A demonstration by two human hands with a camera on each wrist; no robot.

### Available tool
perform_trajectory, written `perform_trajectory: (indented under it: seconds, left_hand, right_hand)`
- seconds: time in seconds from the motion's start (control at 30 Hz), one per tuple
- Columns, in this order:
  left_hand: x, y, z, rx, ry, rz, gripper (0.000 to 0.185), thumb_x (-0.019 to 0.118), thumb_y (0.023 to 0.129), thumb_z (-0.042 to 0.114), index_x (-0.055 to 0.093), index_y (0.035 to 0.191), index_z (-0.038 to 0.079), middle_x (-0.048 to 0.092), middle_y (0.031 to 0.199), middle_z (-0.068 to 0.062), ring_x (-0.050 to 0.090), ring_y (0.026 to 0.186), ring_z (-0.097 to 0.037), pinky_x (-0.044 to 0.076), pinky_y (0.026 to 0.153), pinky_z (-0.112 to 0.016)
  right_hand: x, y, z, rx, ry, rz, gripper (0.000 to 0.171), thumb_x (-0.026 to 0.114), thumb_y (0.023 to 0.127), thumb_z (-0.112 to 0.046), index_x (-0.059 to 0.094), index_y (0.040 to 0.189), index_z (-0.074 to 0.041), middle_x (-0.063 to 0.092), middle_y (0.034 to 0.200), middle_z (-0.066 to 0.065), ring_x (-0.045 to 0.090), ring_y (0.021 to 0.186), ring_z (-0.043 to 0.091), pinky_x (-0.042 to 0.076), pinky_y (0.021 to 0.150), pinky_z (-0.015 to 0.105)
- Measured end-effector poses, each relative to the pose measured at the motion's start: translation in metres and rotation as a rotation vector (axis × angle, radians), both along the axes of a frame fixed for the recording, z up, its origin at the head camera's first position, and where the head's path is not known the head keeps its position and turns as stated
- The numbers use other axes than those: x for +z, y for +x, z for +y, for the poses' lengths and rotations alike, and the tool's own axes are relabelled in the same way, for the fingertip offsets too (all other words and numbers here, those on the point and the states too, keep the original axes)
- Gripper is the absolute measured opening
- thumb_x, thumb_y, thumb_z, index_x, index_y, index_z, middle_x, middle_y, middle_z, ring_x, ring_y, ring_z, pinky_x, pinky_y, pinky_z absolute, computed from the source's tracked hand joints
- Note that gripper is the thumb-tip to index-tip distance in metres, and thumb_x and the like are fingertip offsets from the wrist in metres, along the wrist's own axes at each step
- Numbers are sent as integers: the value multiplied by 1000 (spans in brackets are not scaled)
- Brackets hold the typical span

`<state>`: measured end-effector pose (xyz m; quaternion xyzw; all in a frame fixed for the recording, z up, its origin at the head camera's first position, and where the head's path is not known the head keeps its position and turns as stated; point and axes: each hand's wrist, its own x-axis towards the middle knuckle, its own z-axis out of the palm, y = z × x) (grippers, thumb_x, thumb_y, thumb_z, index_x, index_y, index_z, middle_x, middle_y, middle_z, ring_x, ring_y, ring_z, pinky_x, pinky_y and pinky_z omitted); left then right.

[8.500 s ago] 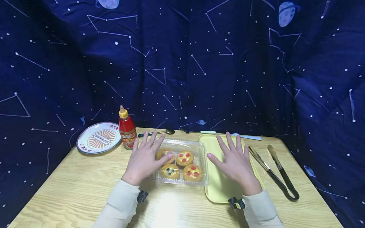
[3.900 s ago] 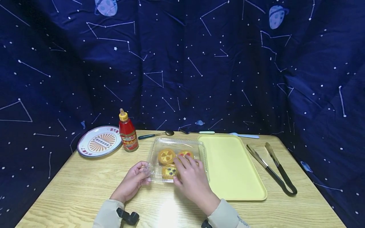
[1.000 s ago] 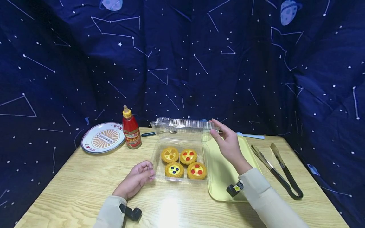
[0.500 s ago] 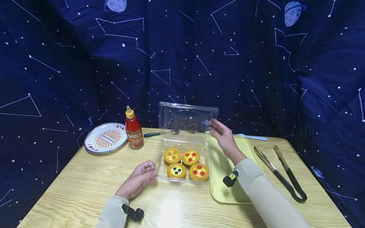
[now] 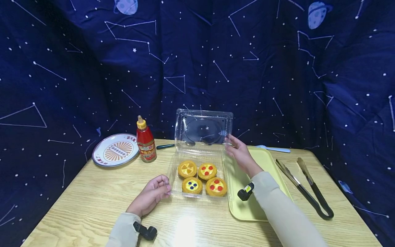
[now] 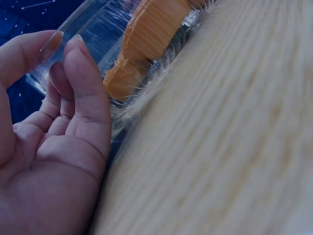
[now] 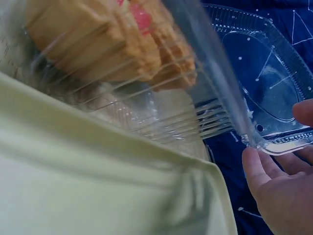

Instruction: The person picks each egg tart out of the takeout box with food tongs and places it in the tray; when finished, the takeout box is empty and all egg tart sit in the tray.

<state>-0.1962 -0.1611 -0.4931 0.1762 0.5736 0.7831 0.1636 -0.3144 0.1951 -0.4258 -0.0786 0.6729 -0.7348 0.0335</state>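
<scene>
my right hand (image 5: 241, 155) pinching the raised lid (image 5: 203, 127) by its right corner | left hand (image 5: 152, 194) curled, steadying the clear tart box (image 5: 172, 171) at its front-left edge | box mid-table beside the yellow tray (image 5: 268, 161)

Golden tarts (image 5: 200, 177) dotted red, blue and yellow fill a clear box (image 5: 200, 161); beside it, a pale yellow tray (image 5: 265, 161), red bottle (image 5: 145, 145), starry navy backdrop (image 5: 92, 68).

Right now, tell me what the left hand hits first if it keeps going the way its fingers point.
The left hand meets the box at once: its fingertips already touch the near-left corner.
</scene>
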Motion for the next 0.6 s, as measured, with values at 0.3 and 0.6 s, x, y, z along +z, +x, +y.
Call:
perform_trajectory:
  seconds: [0.3, 0.6]
  left_hand:
    - [1, 1, 1, 20, -18, -30, 12, 56, 96, 2, 47, 104, 4, 54, 91, -1, 57, 87, -13, 53, 82, -28]
    - [-1, 0, 0, 21, -16, -28, 12, 57, 96, 2, 48, 103, 4, 54, 91, -1, 58, 86, -13, 54, 81, -28]
  right_hand:
    - [-17, -7, 3, 29, 56, -68, 67, 48, 99, 3, 10, 155, 4, 23, 157, 25, 30, 139, 44, 33, 111, 50]
    - [-14, -4, 5, -15, 143, -40, 68, 52, 99, -1, 14, 155, 2, 25, 155, 26, 37, 135, 39, 37, 109, 48]
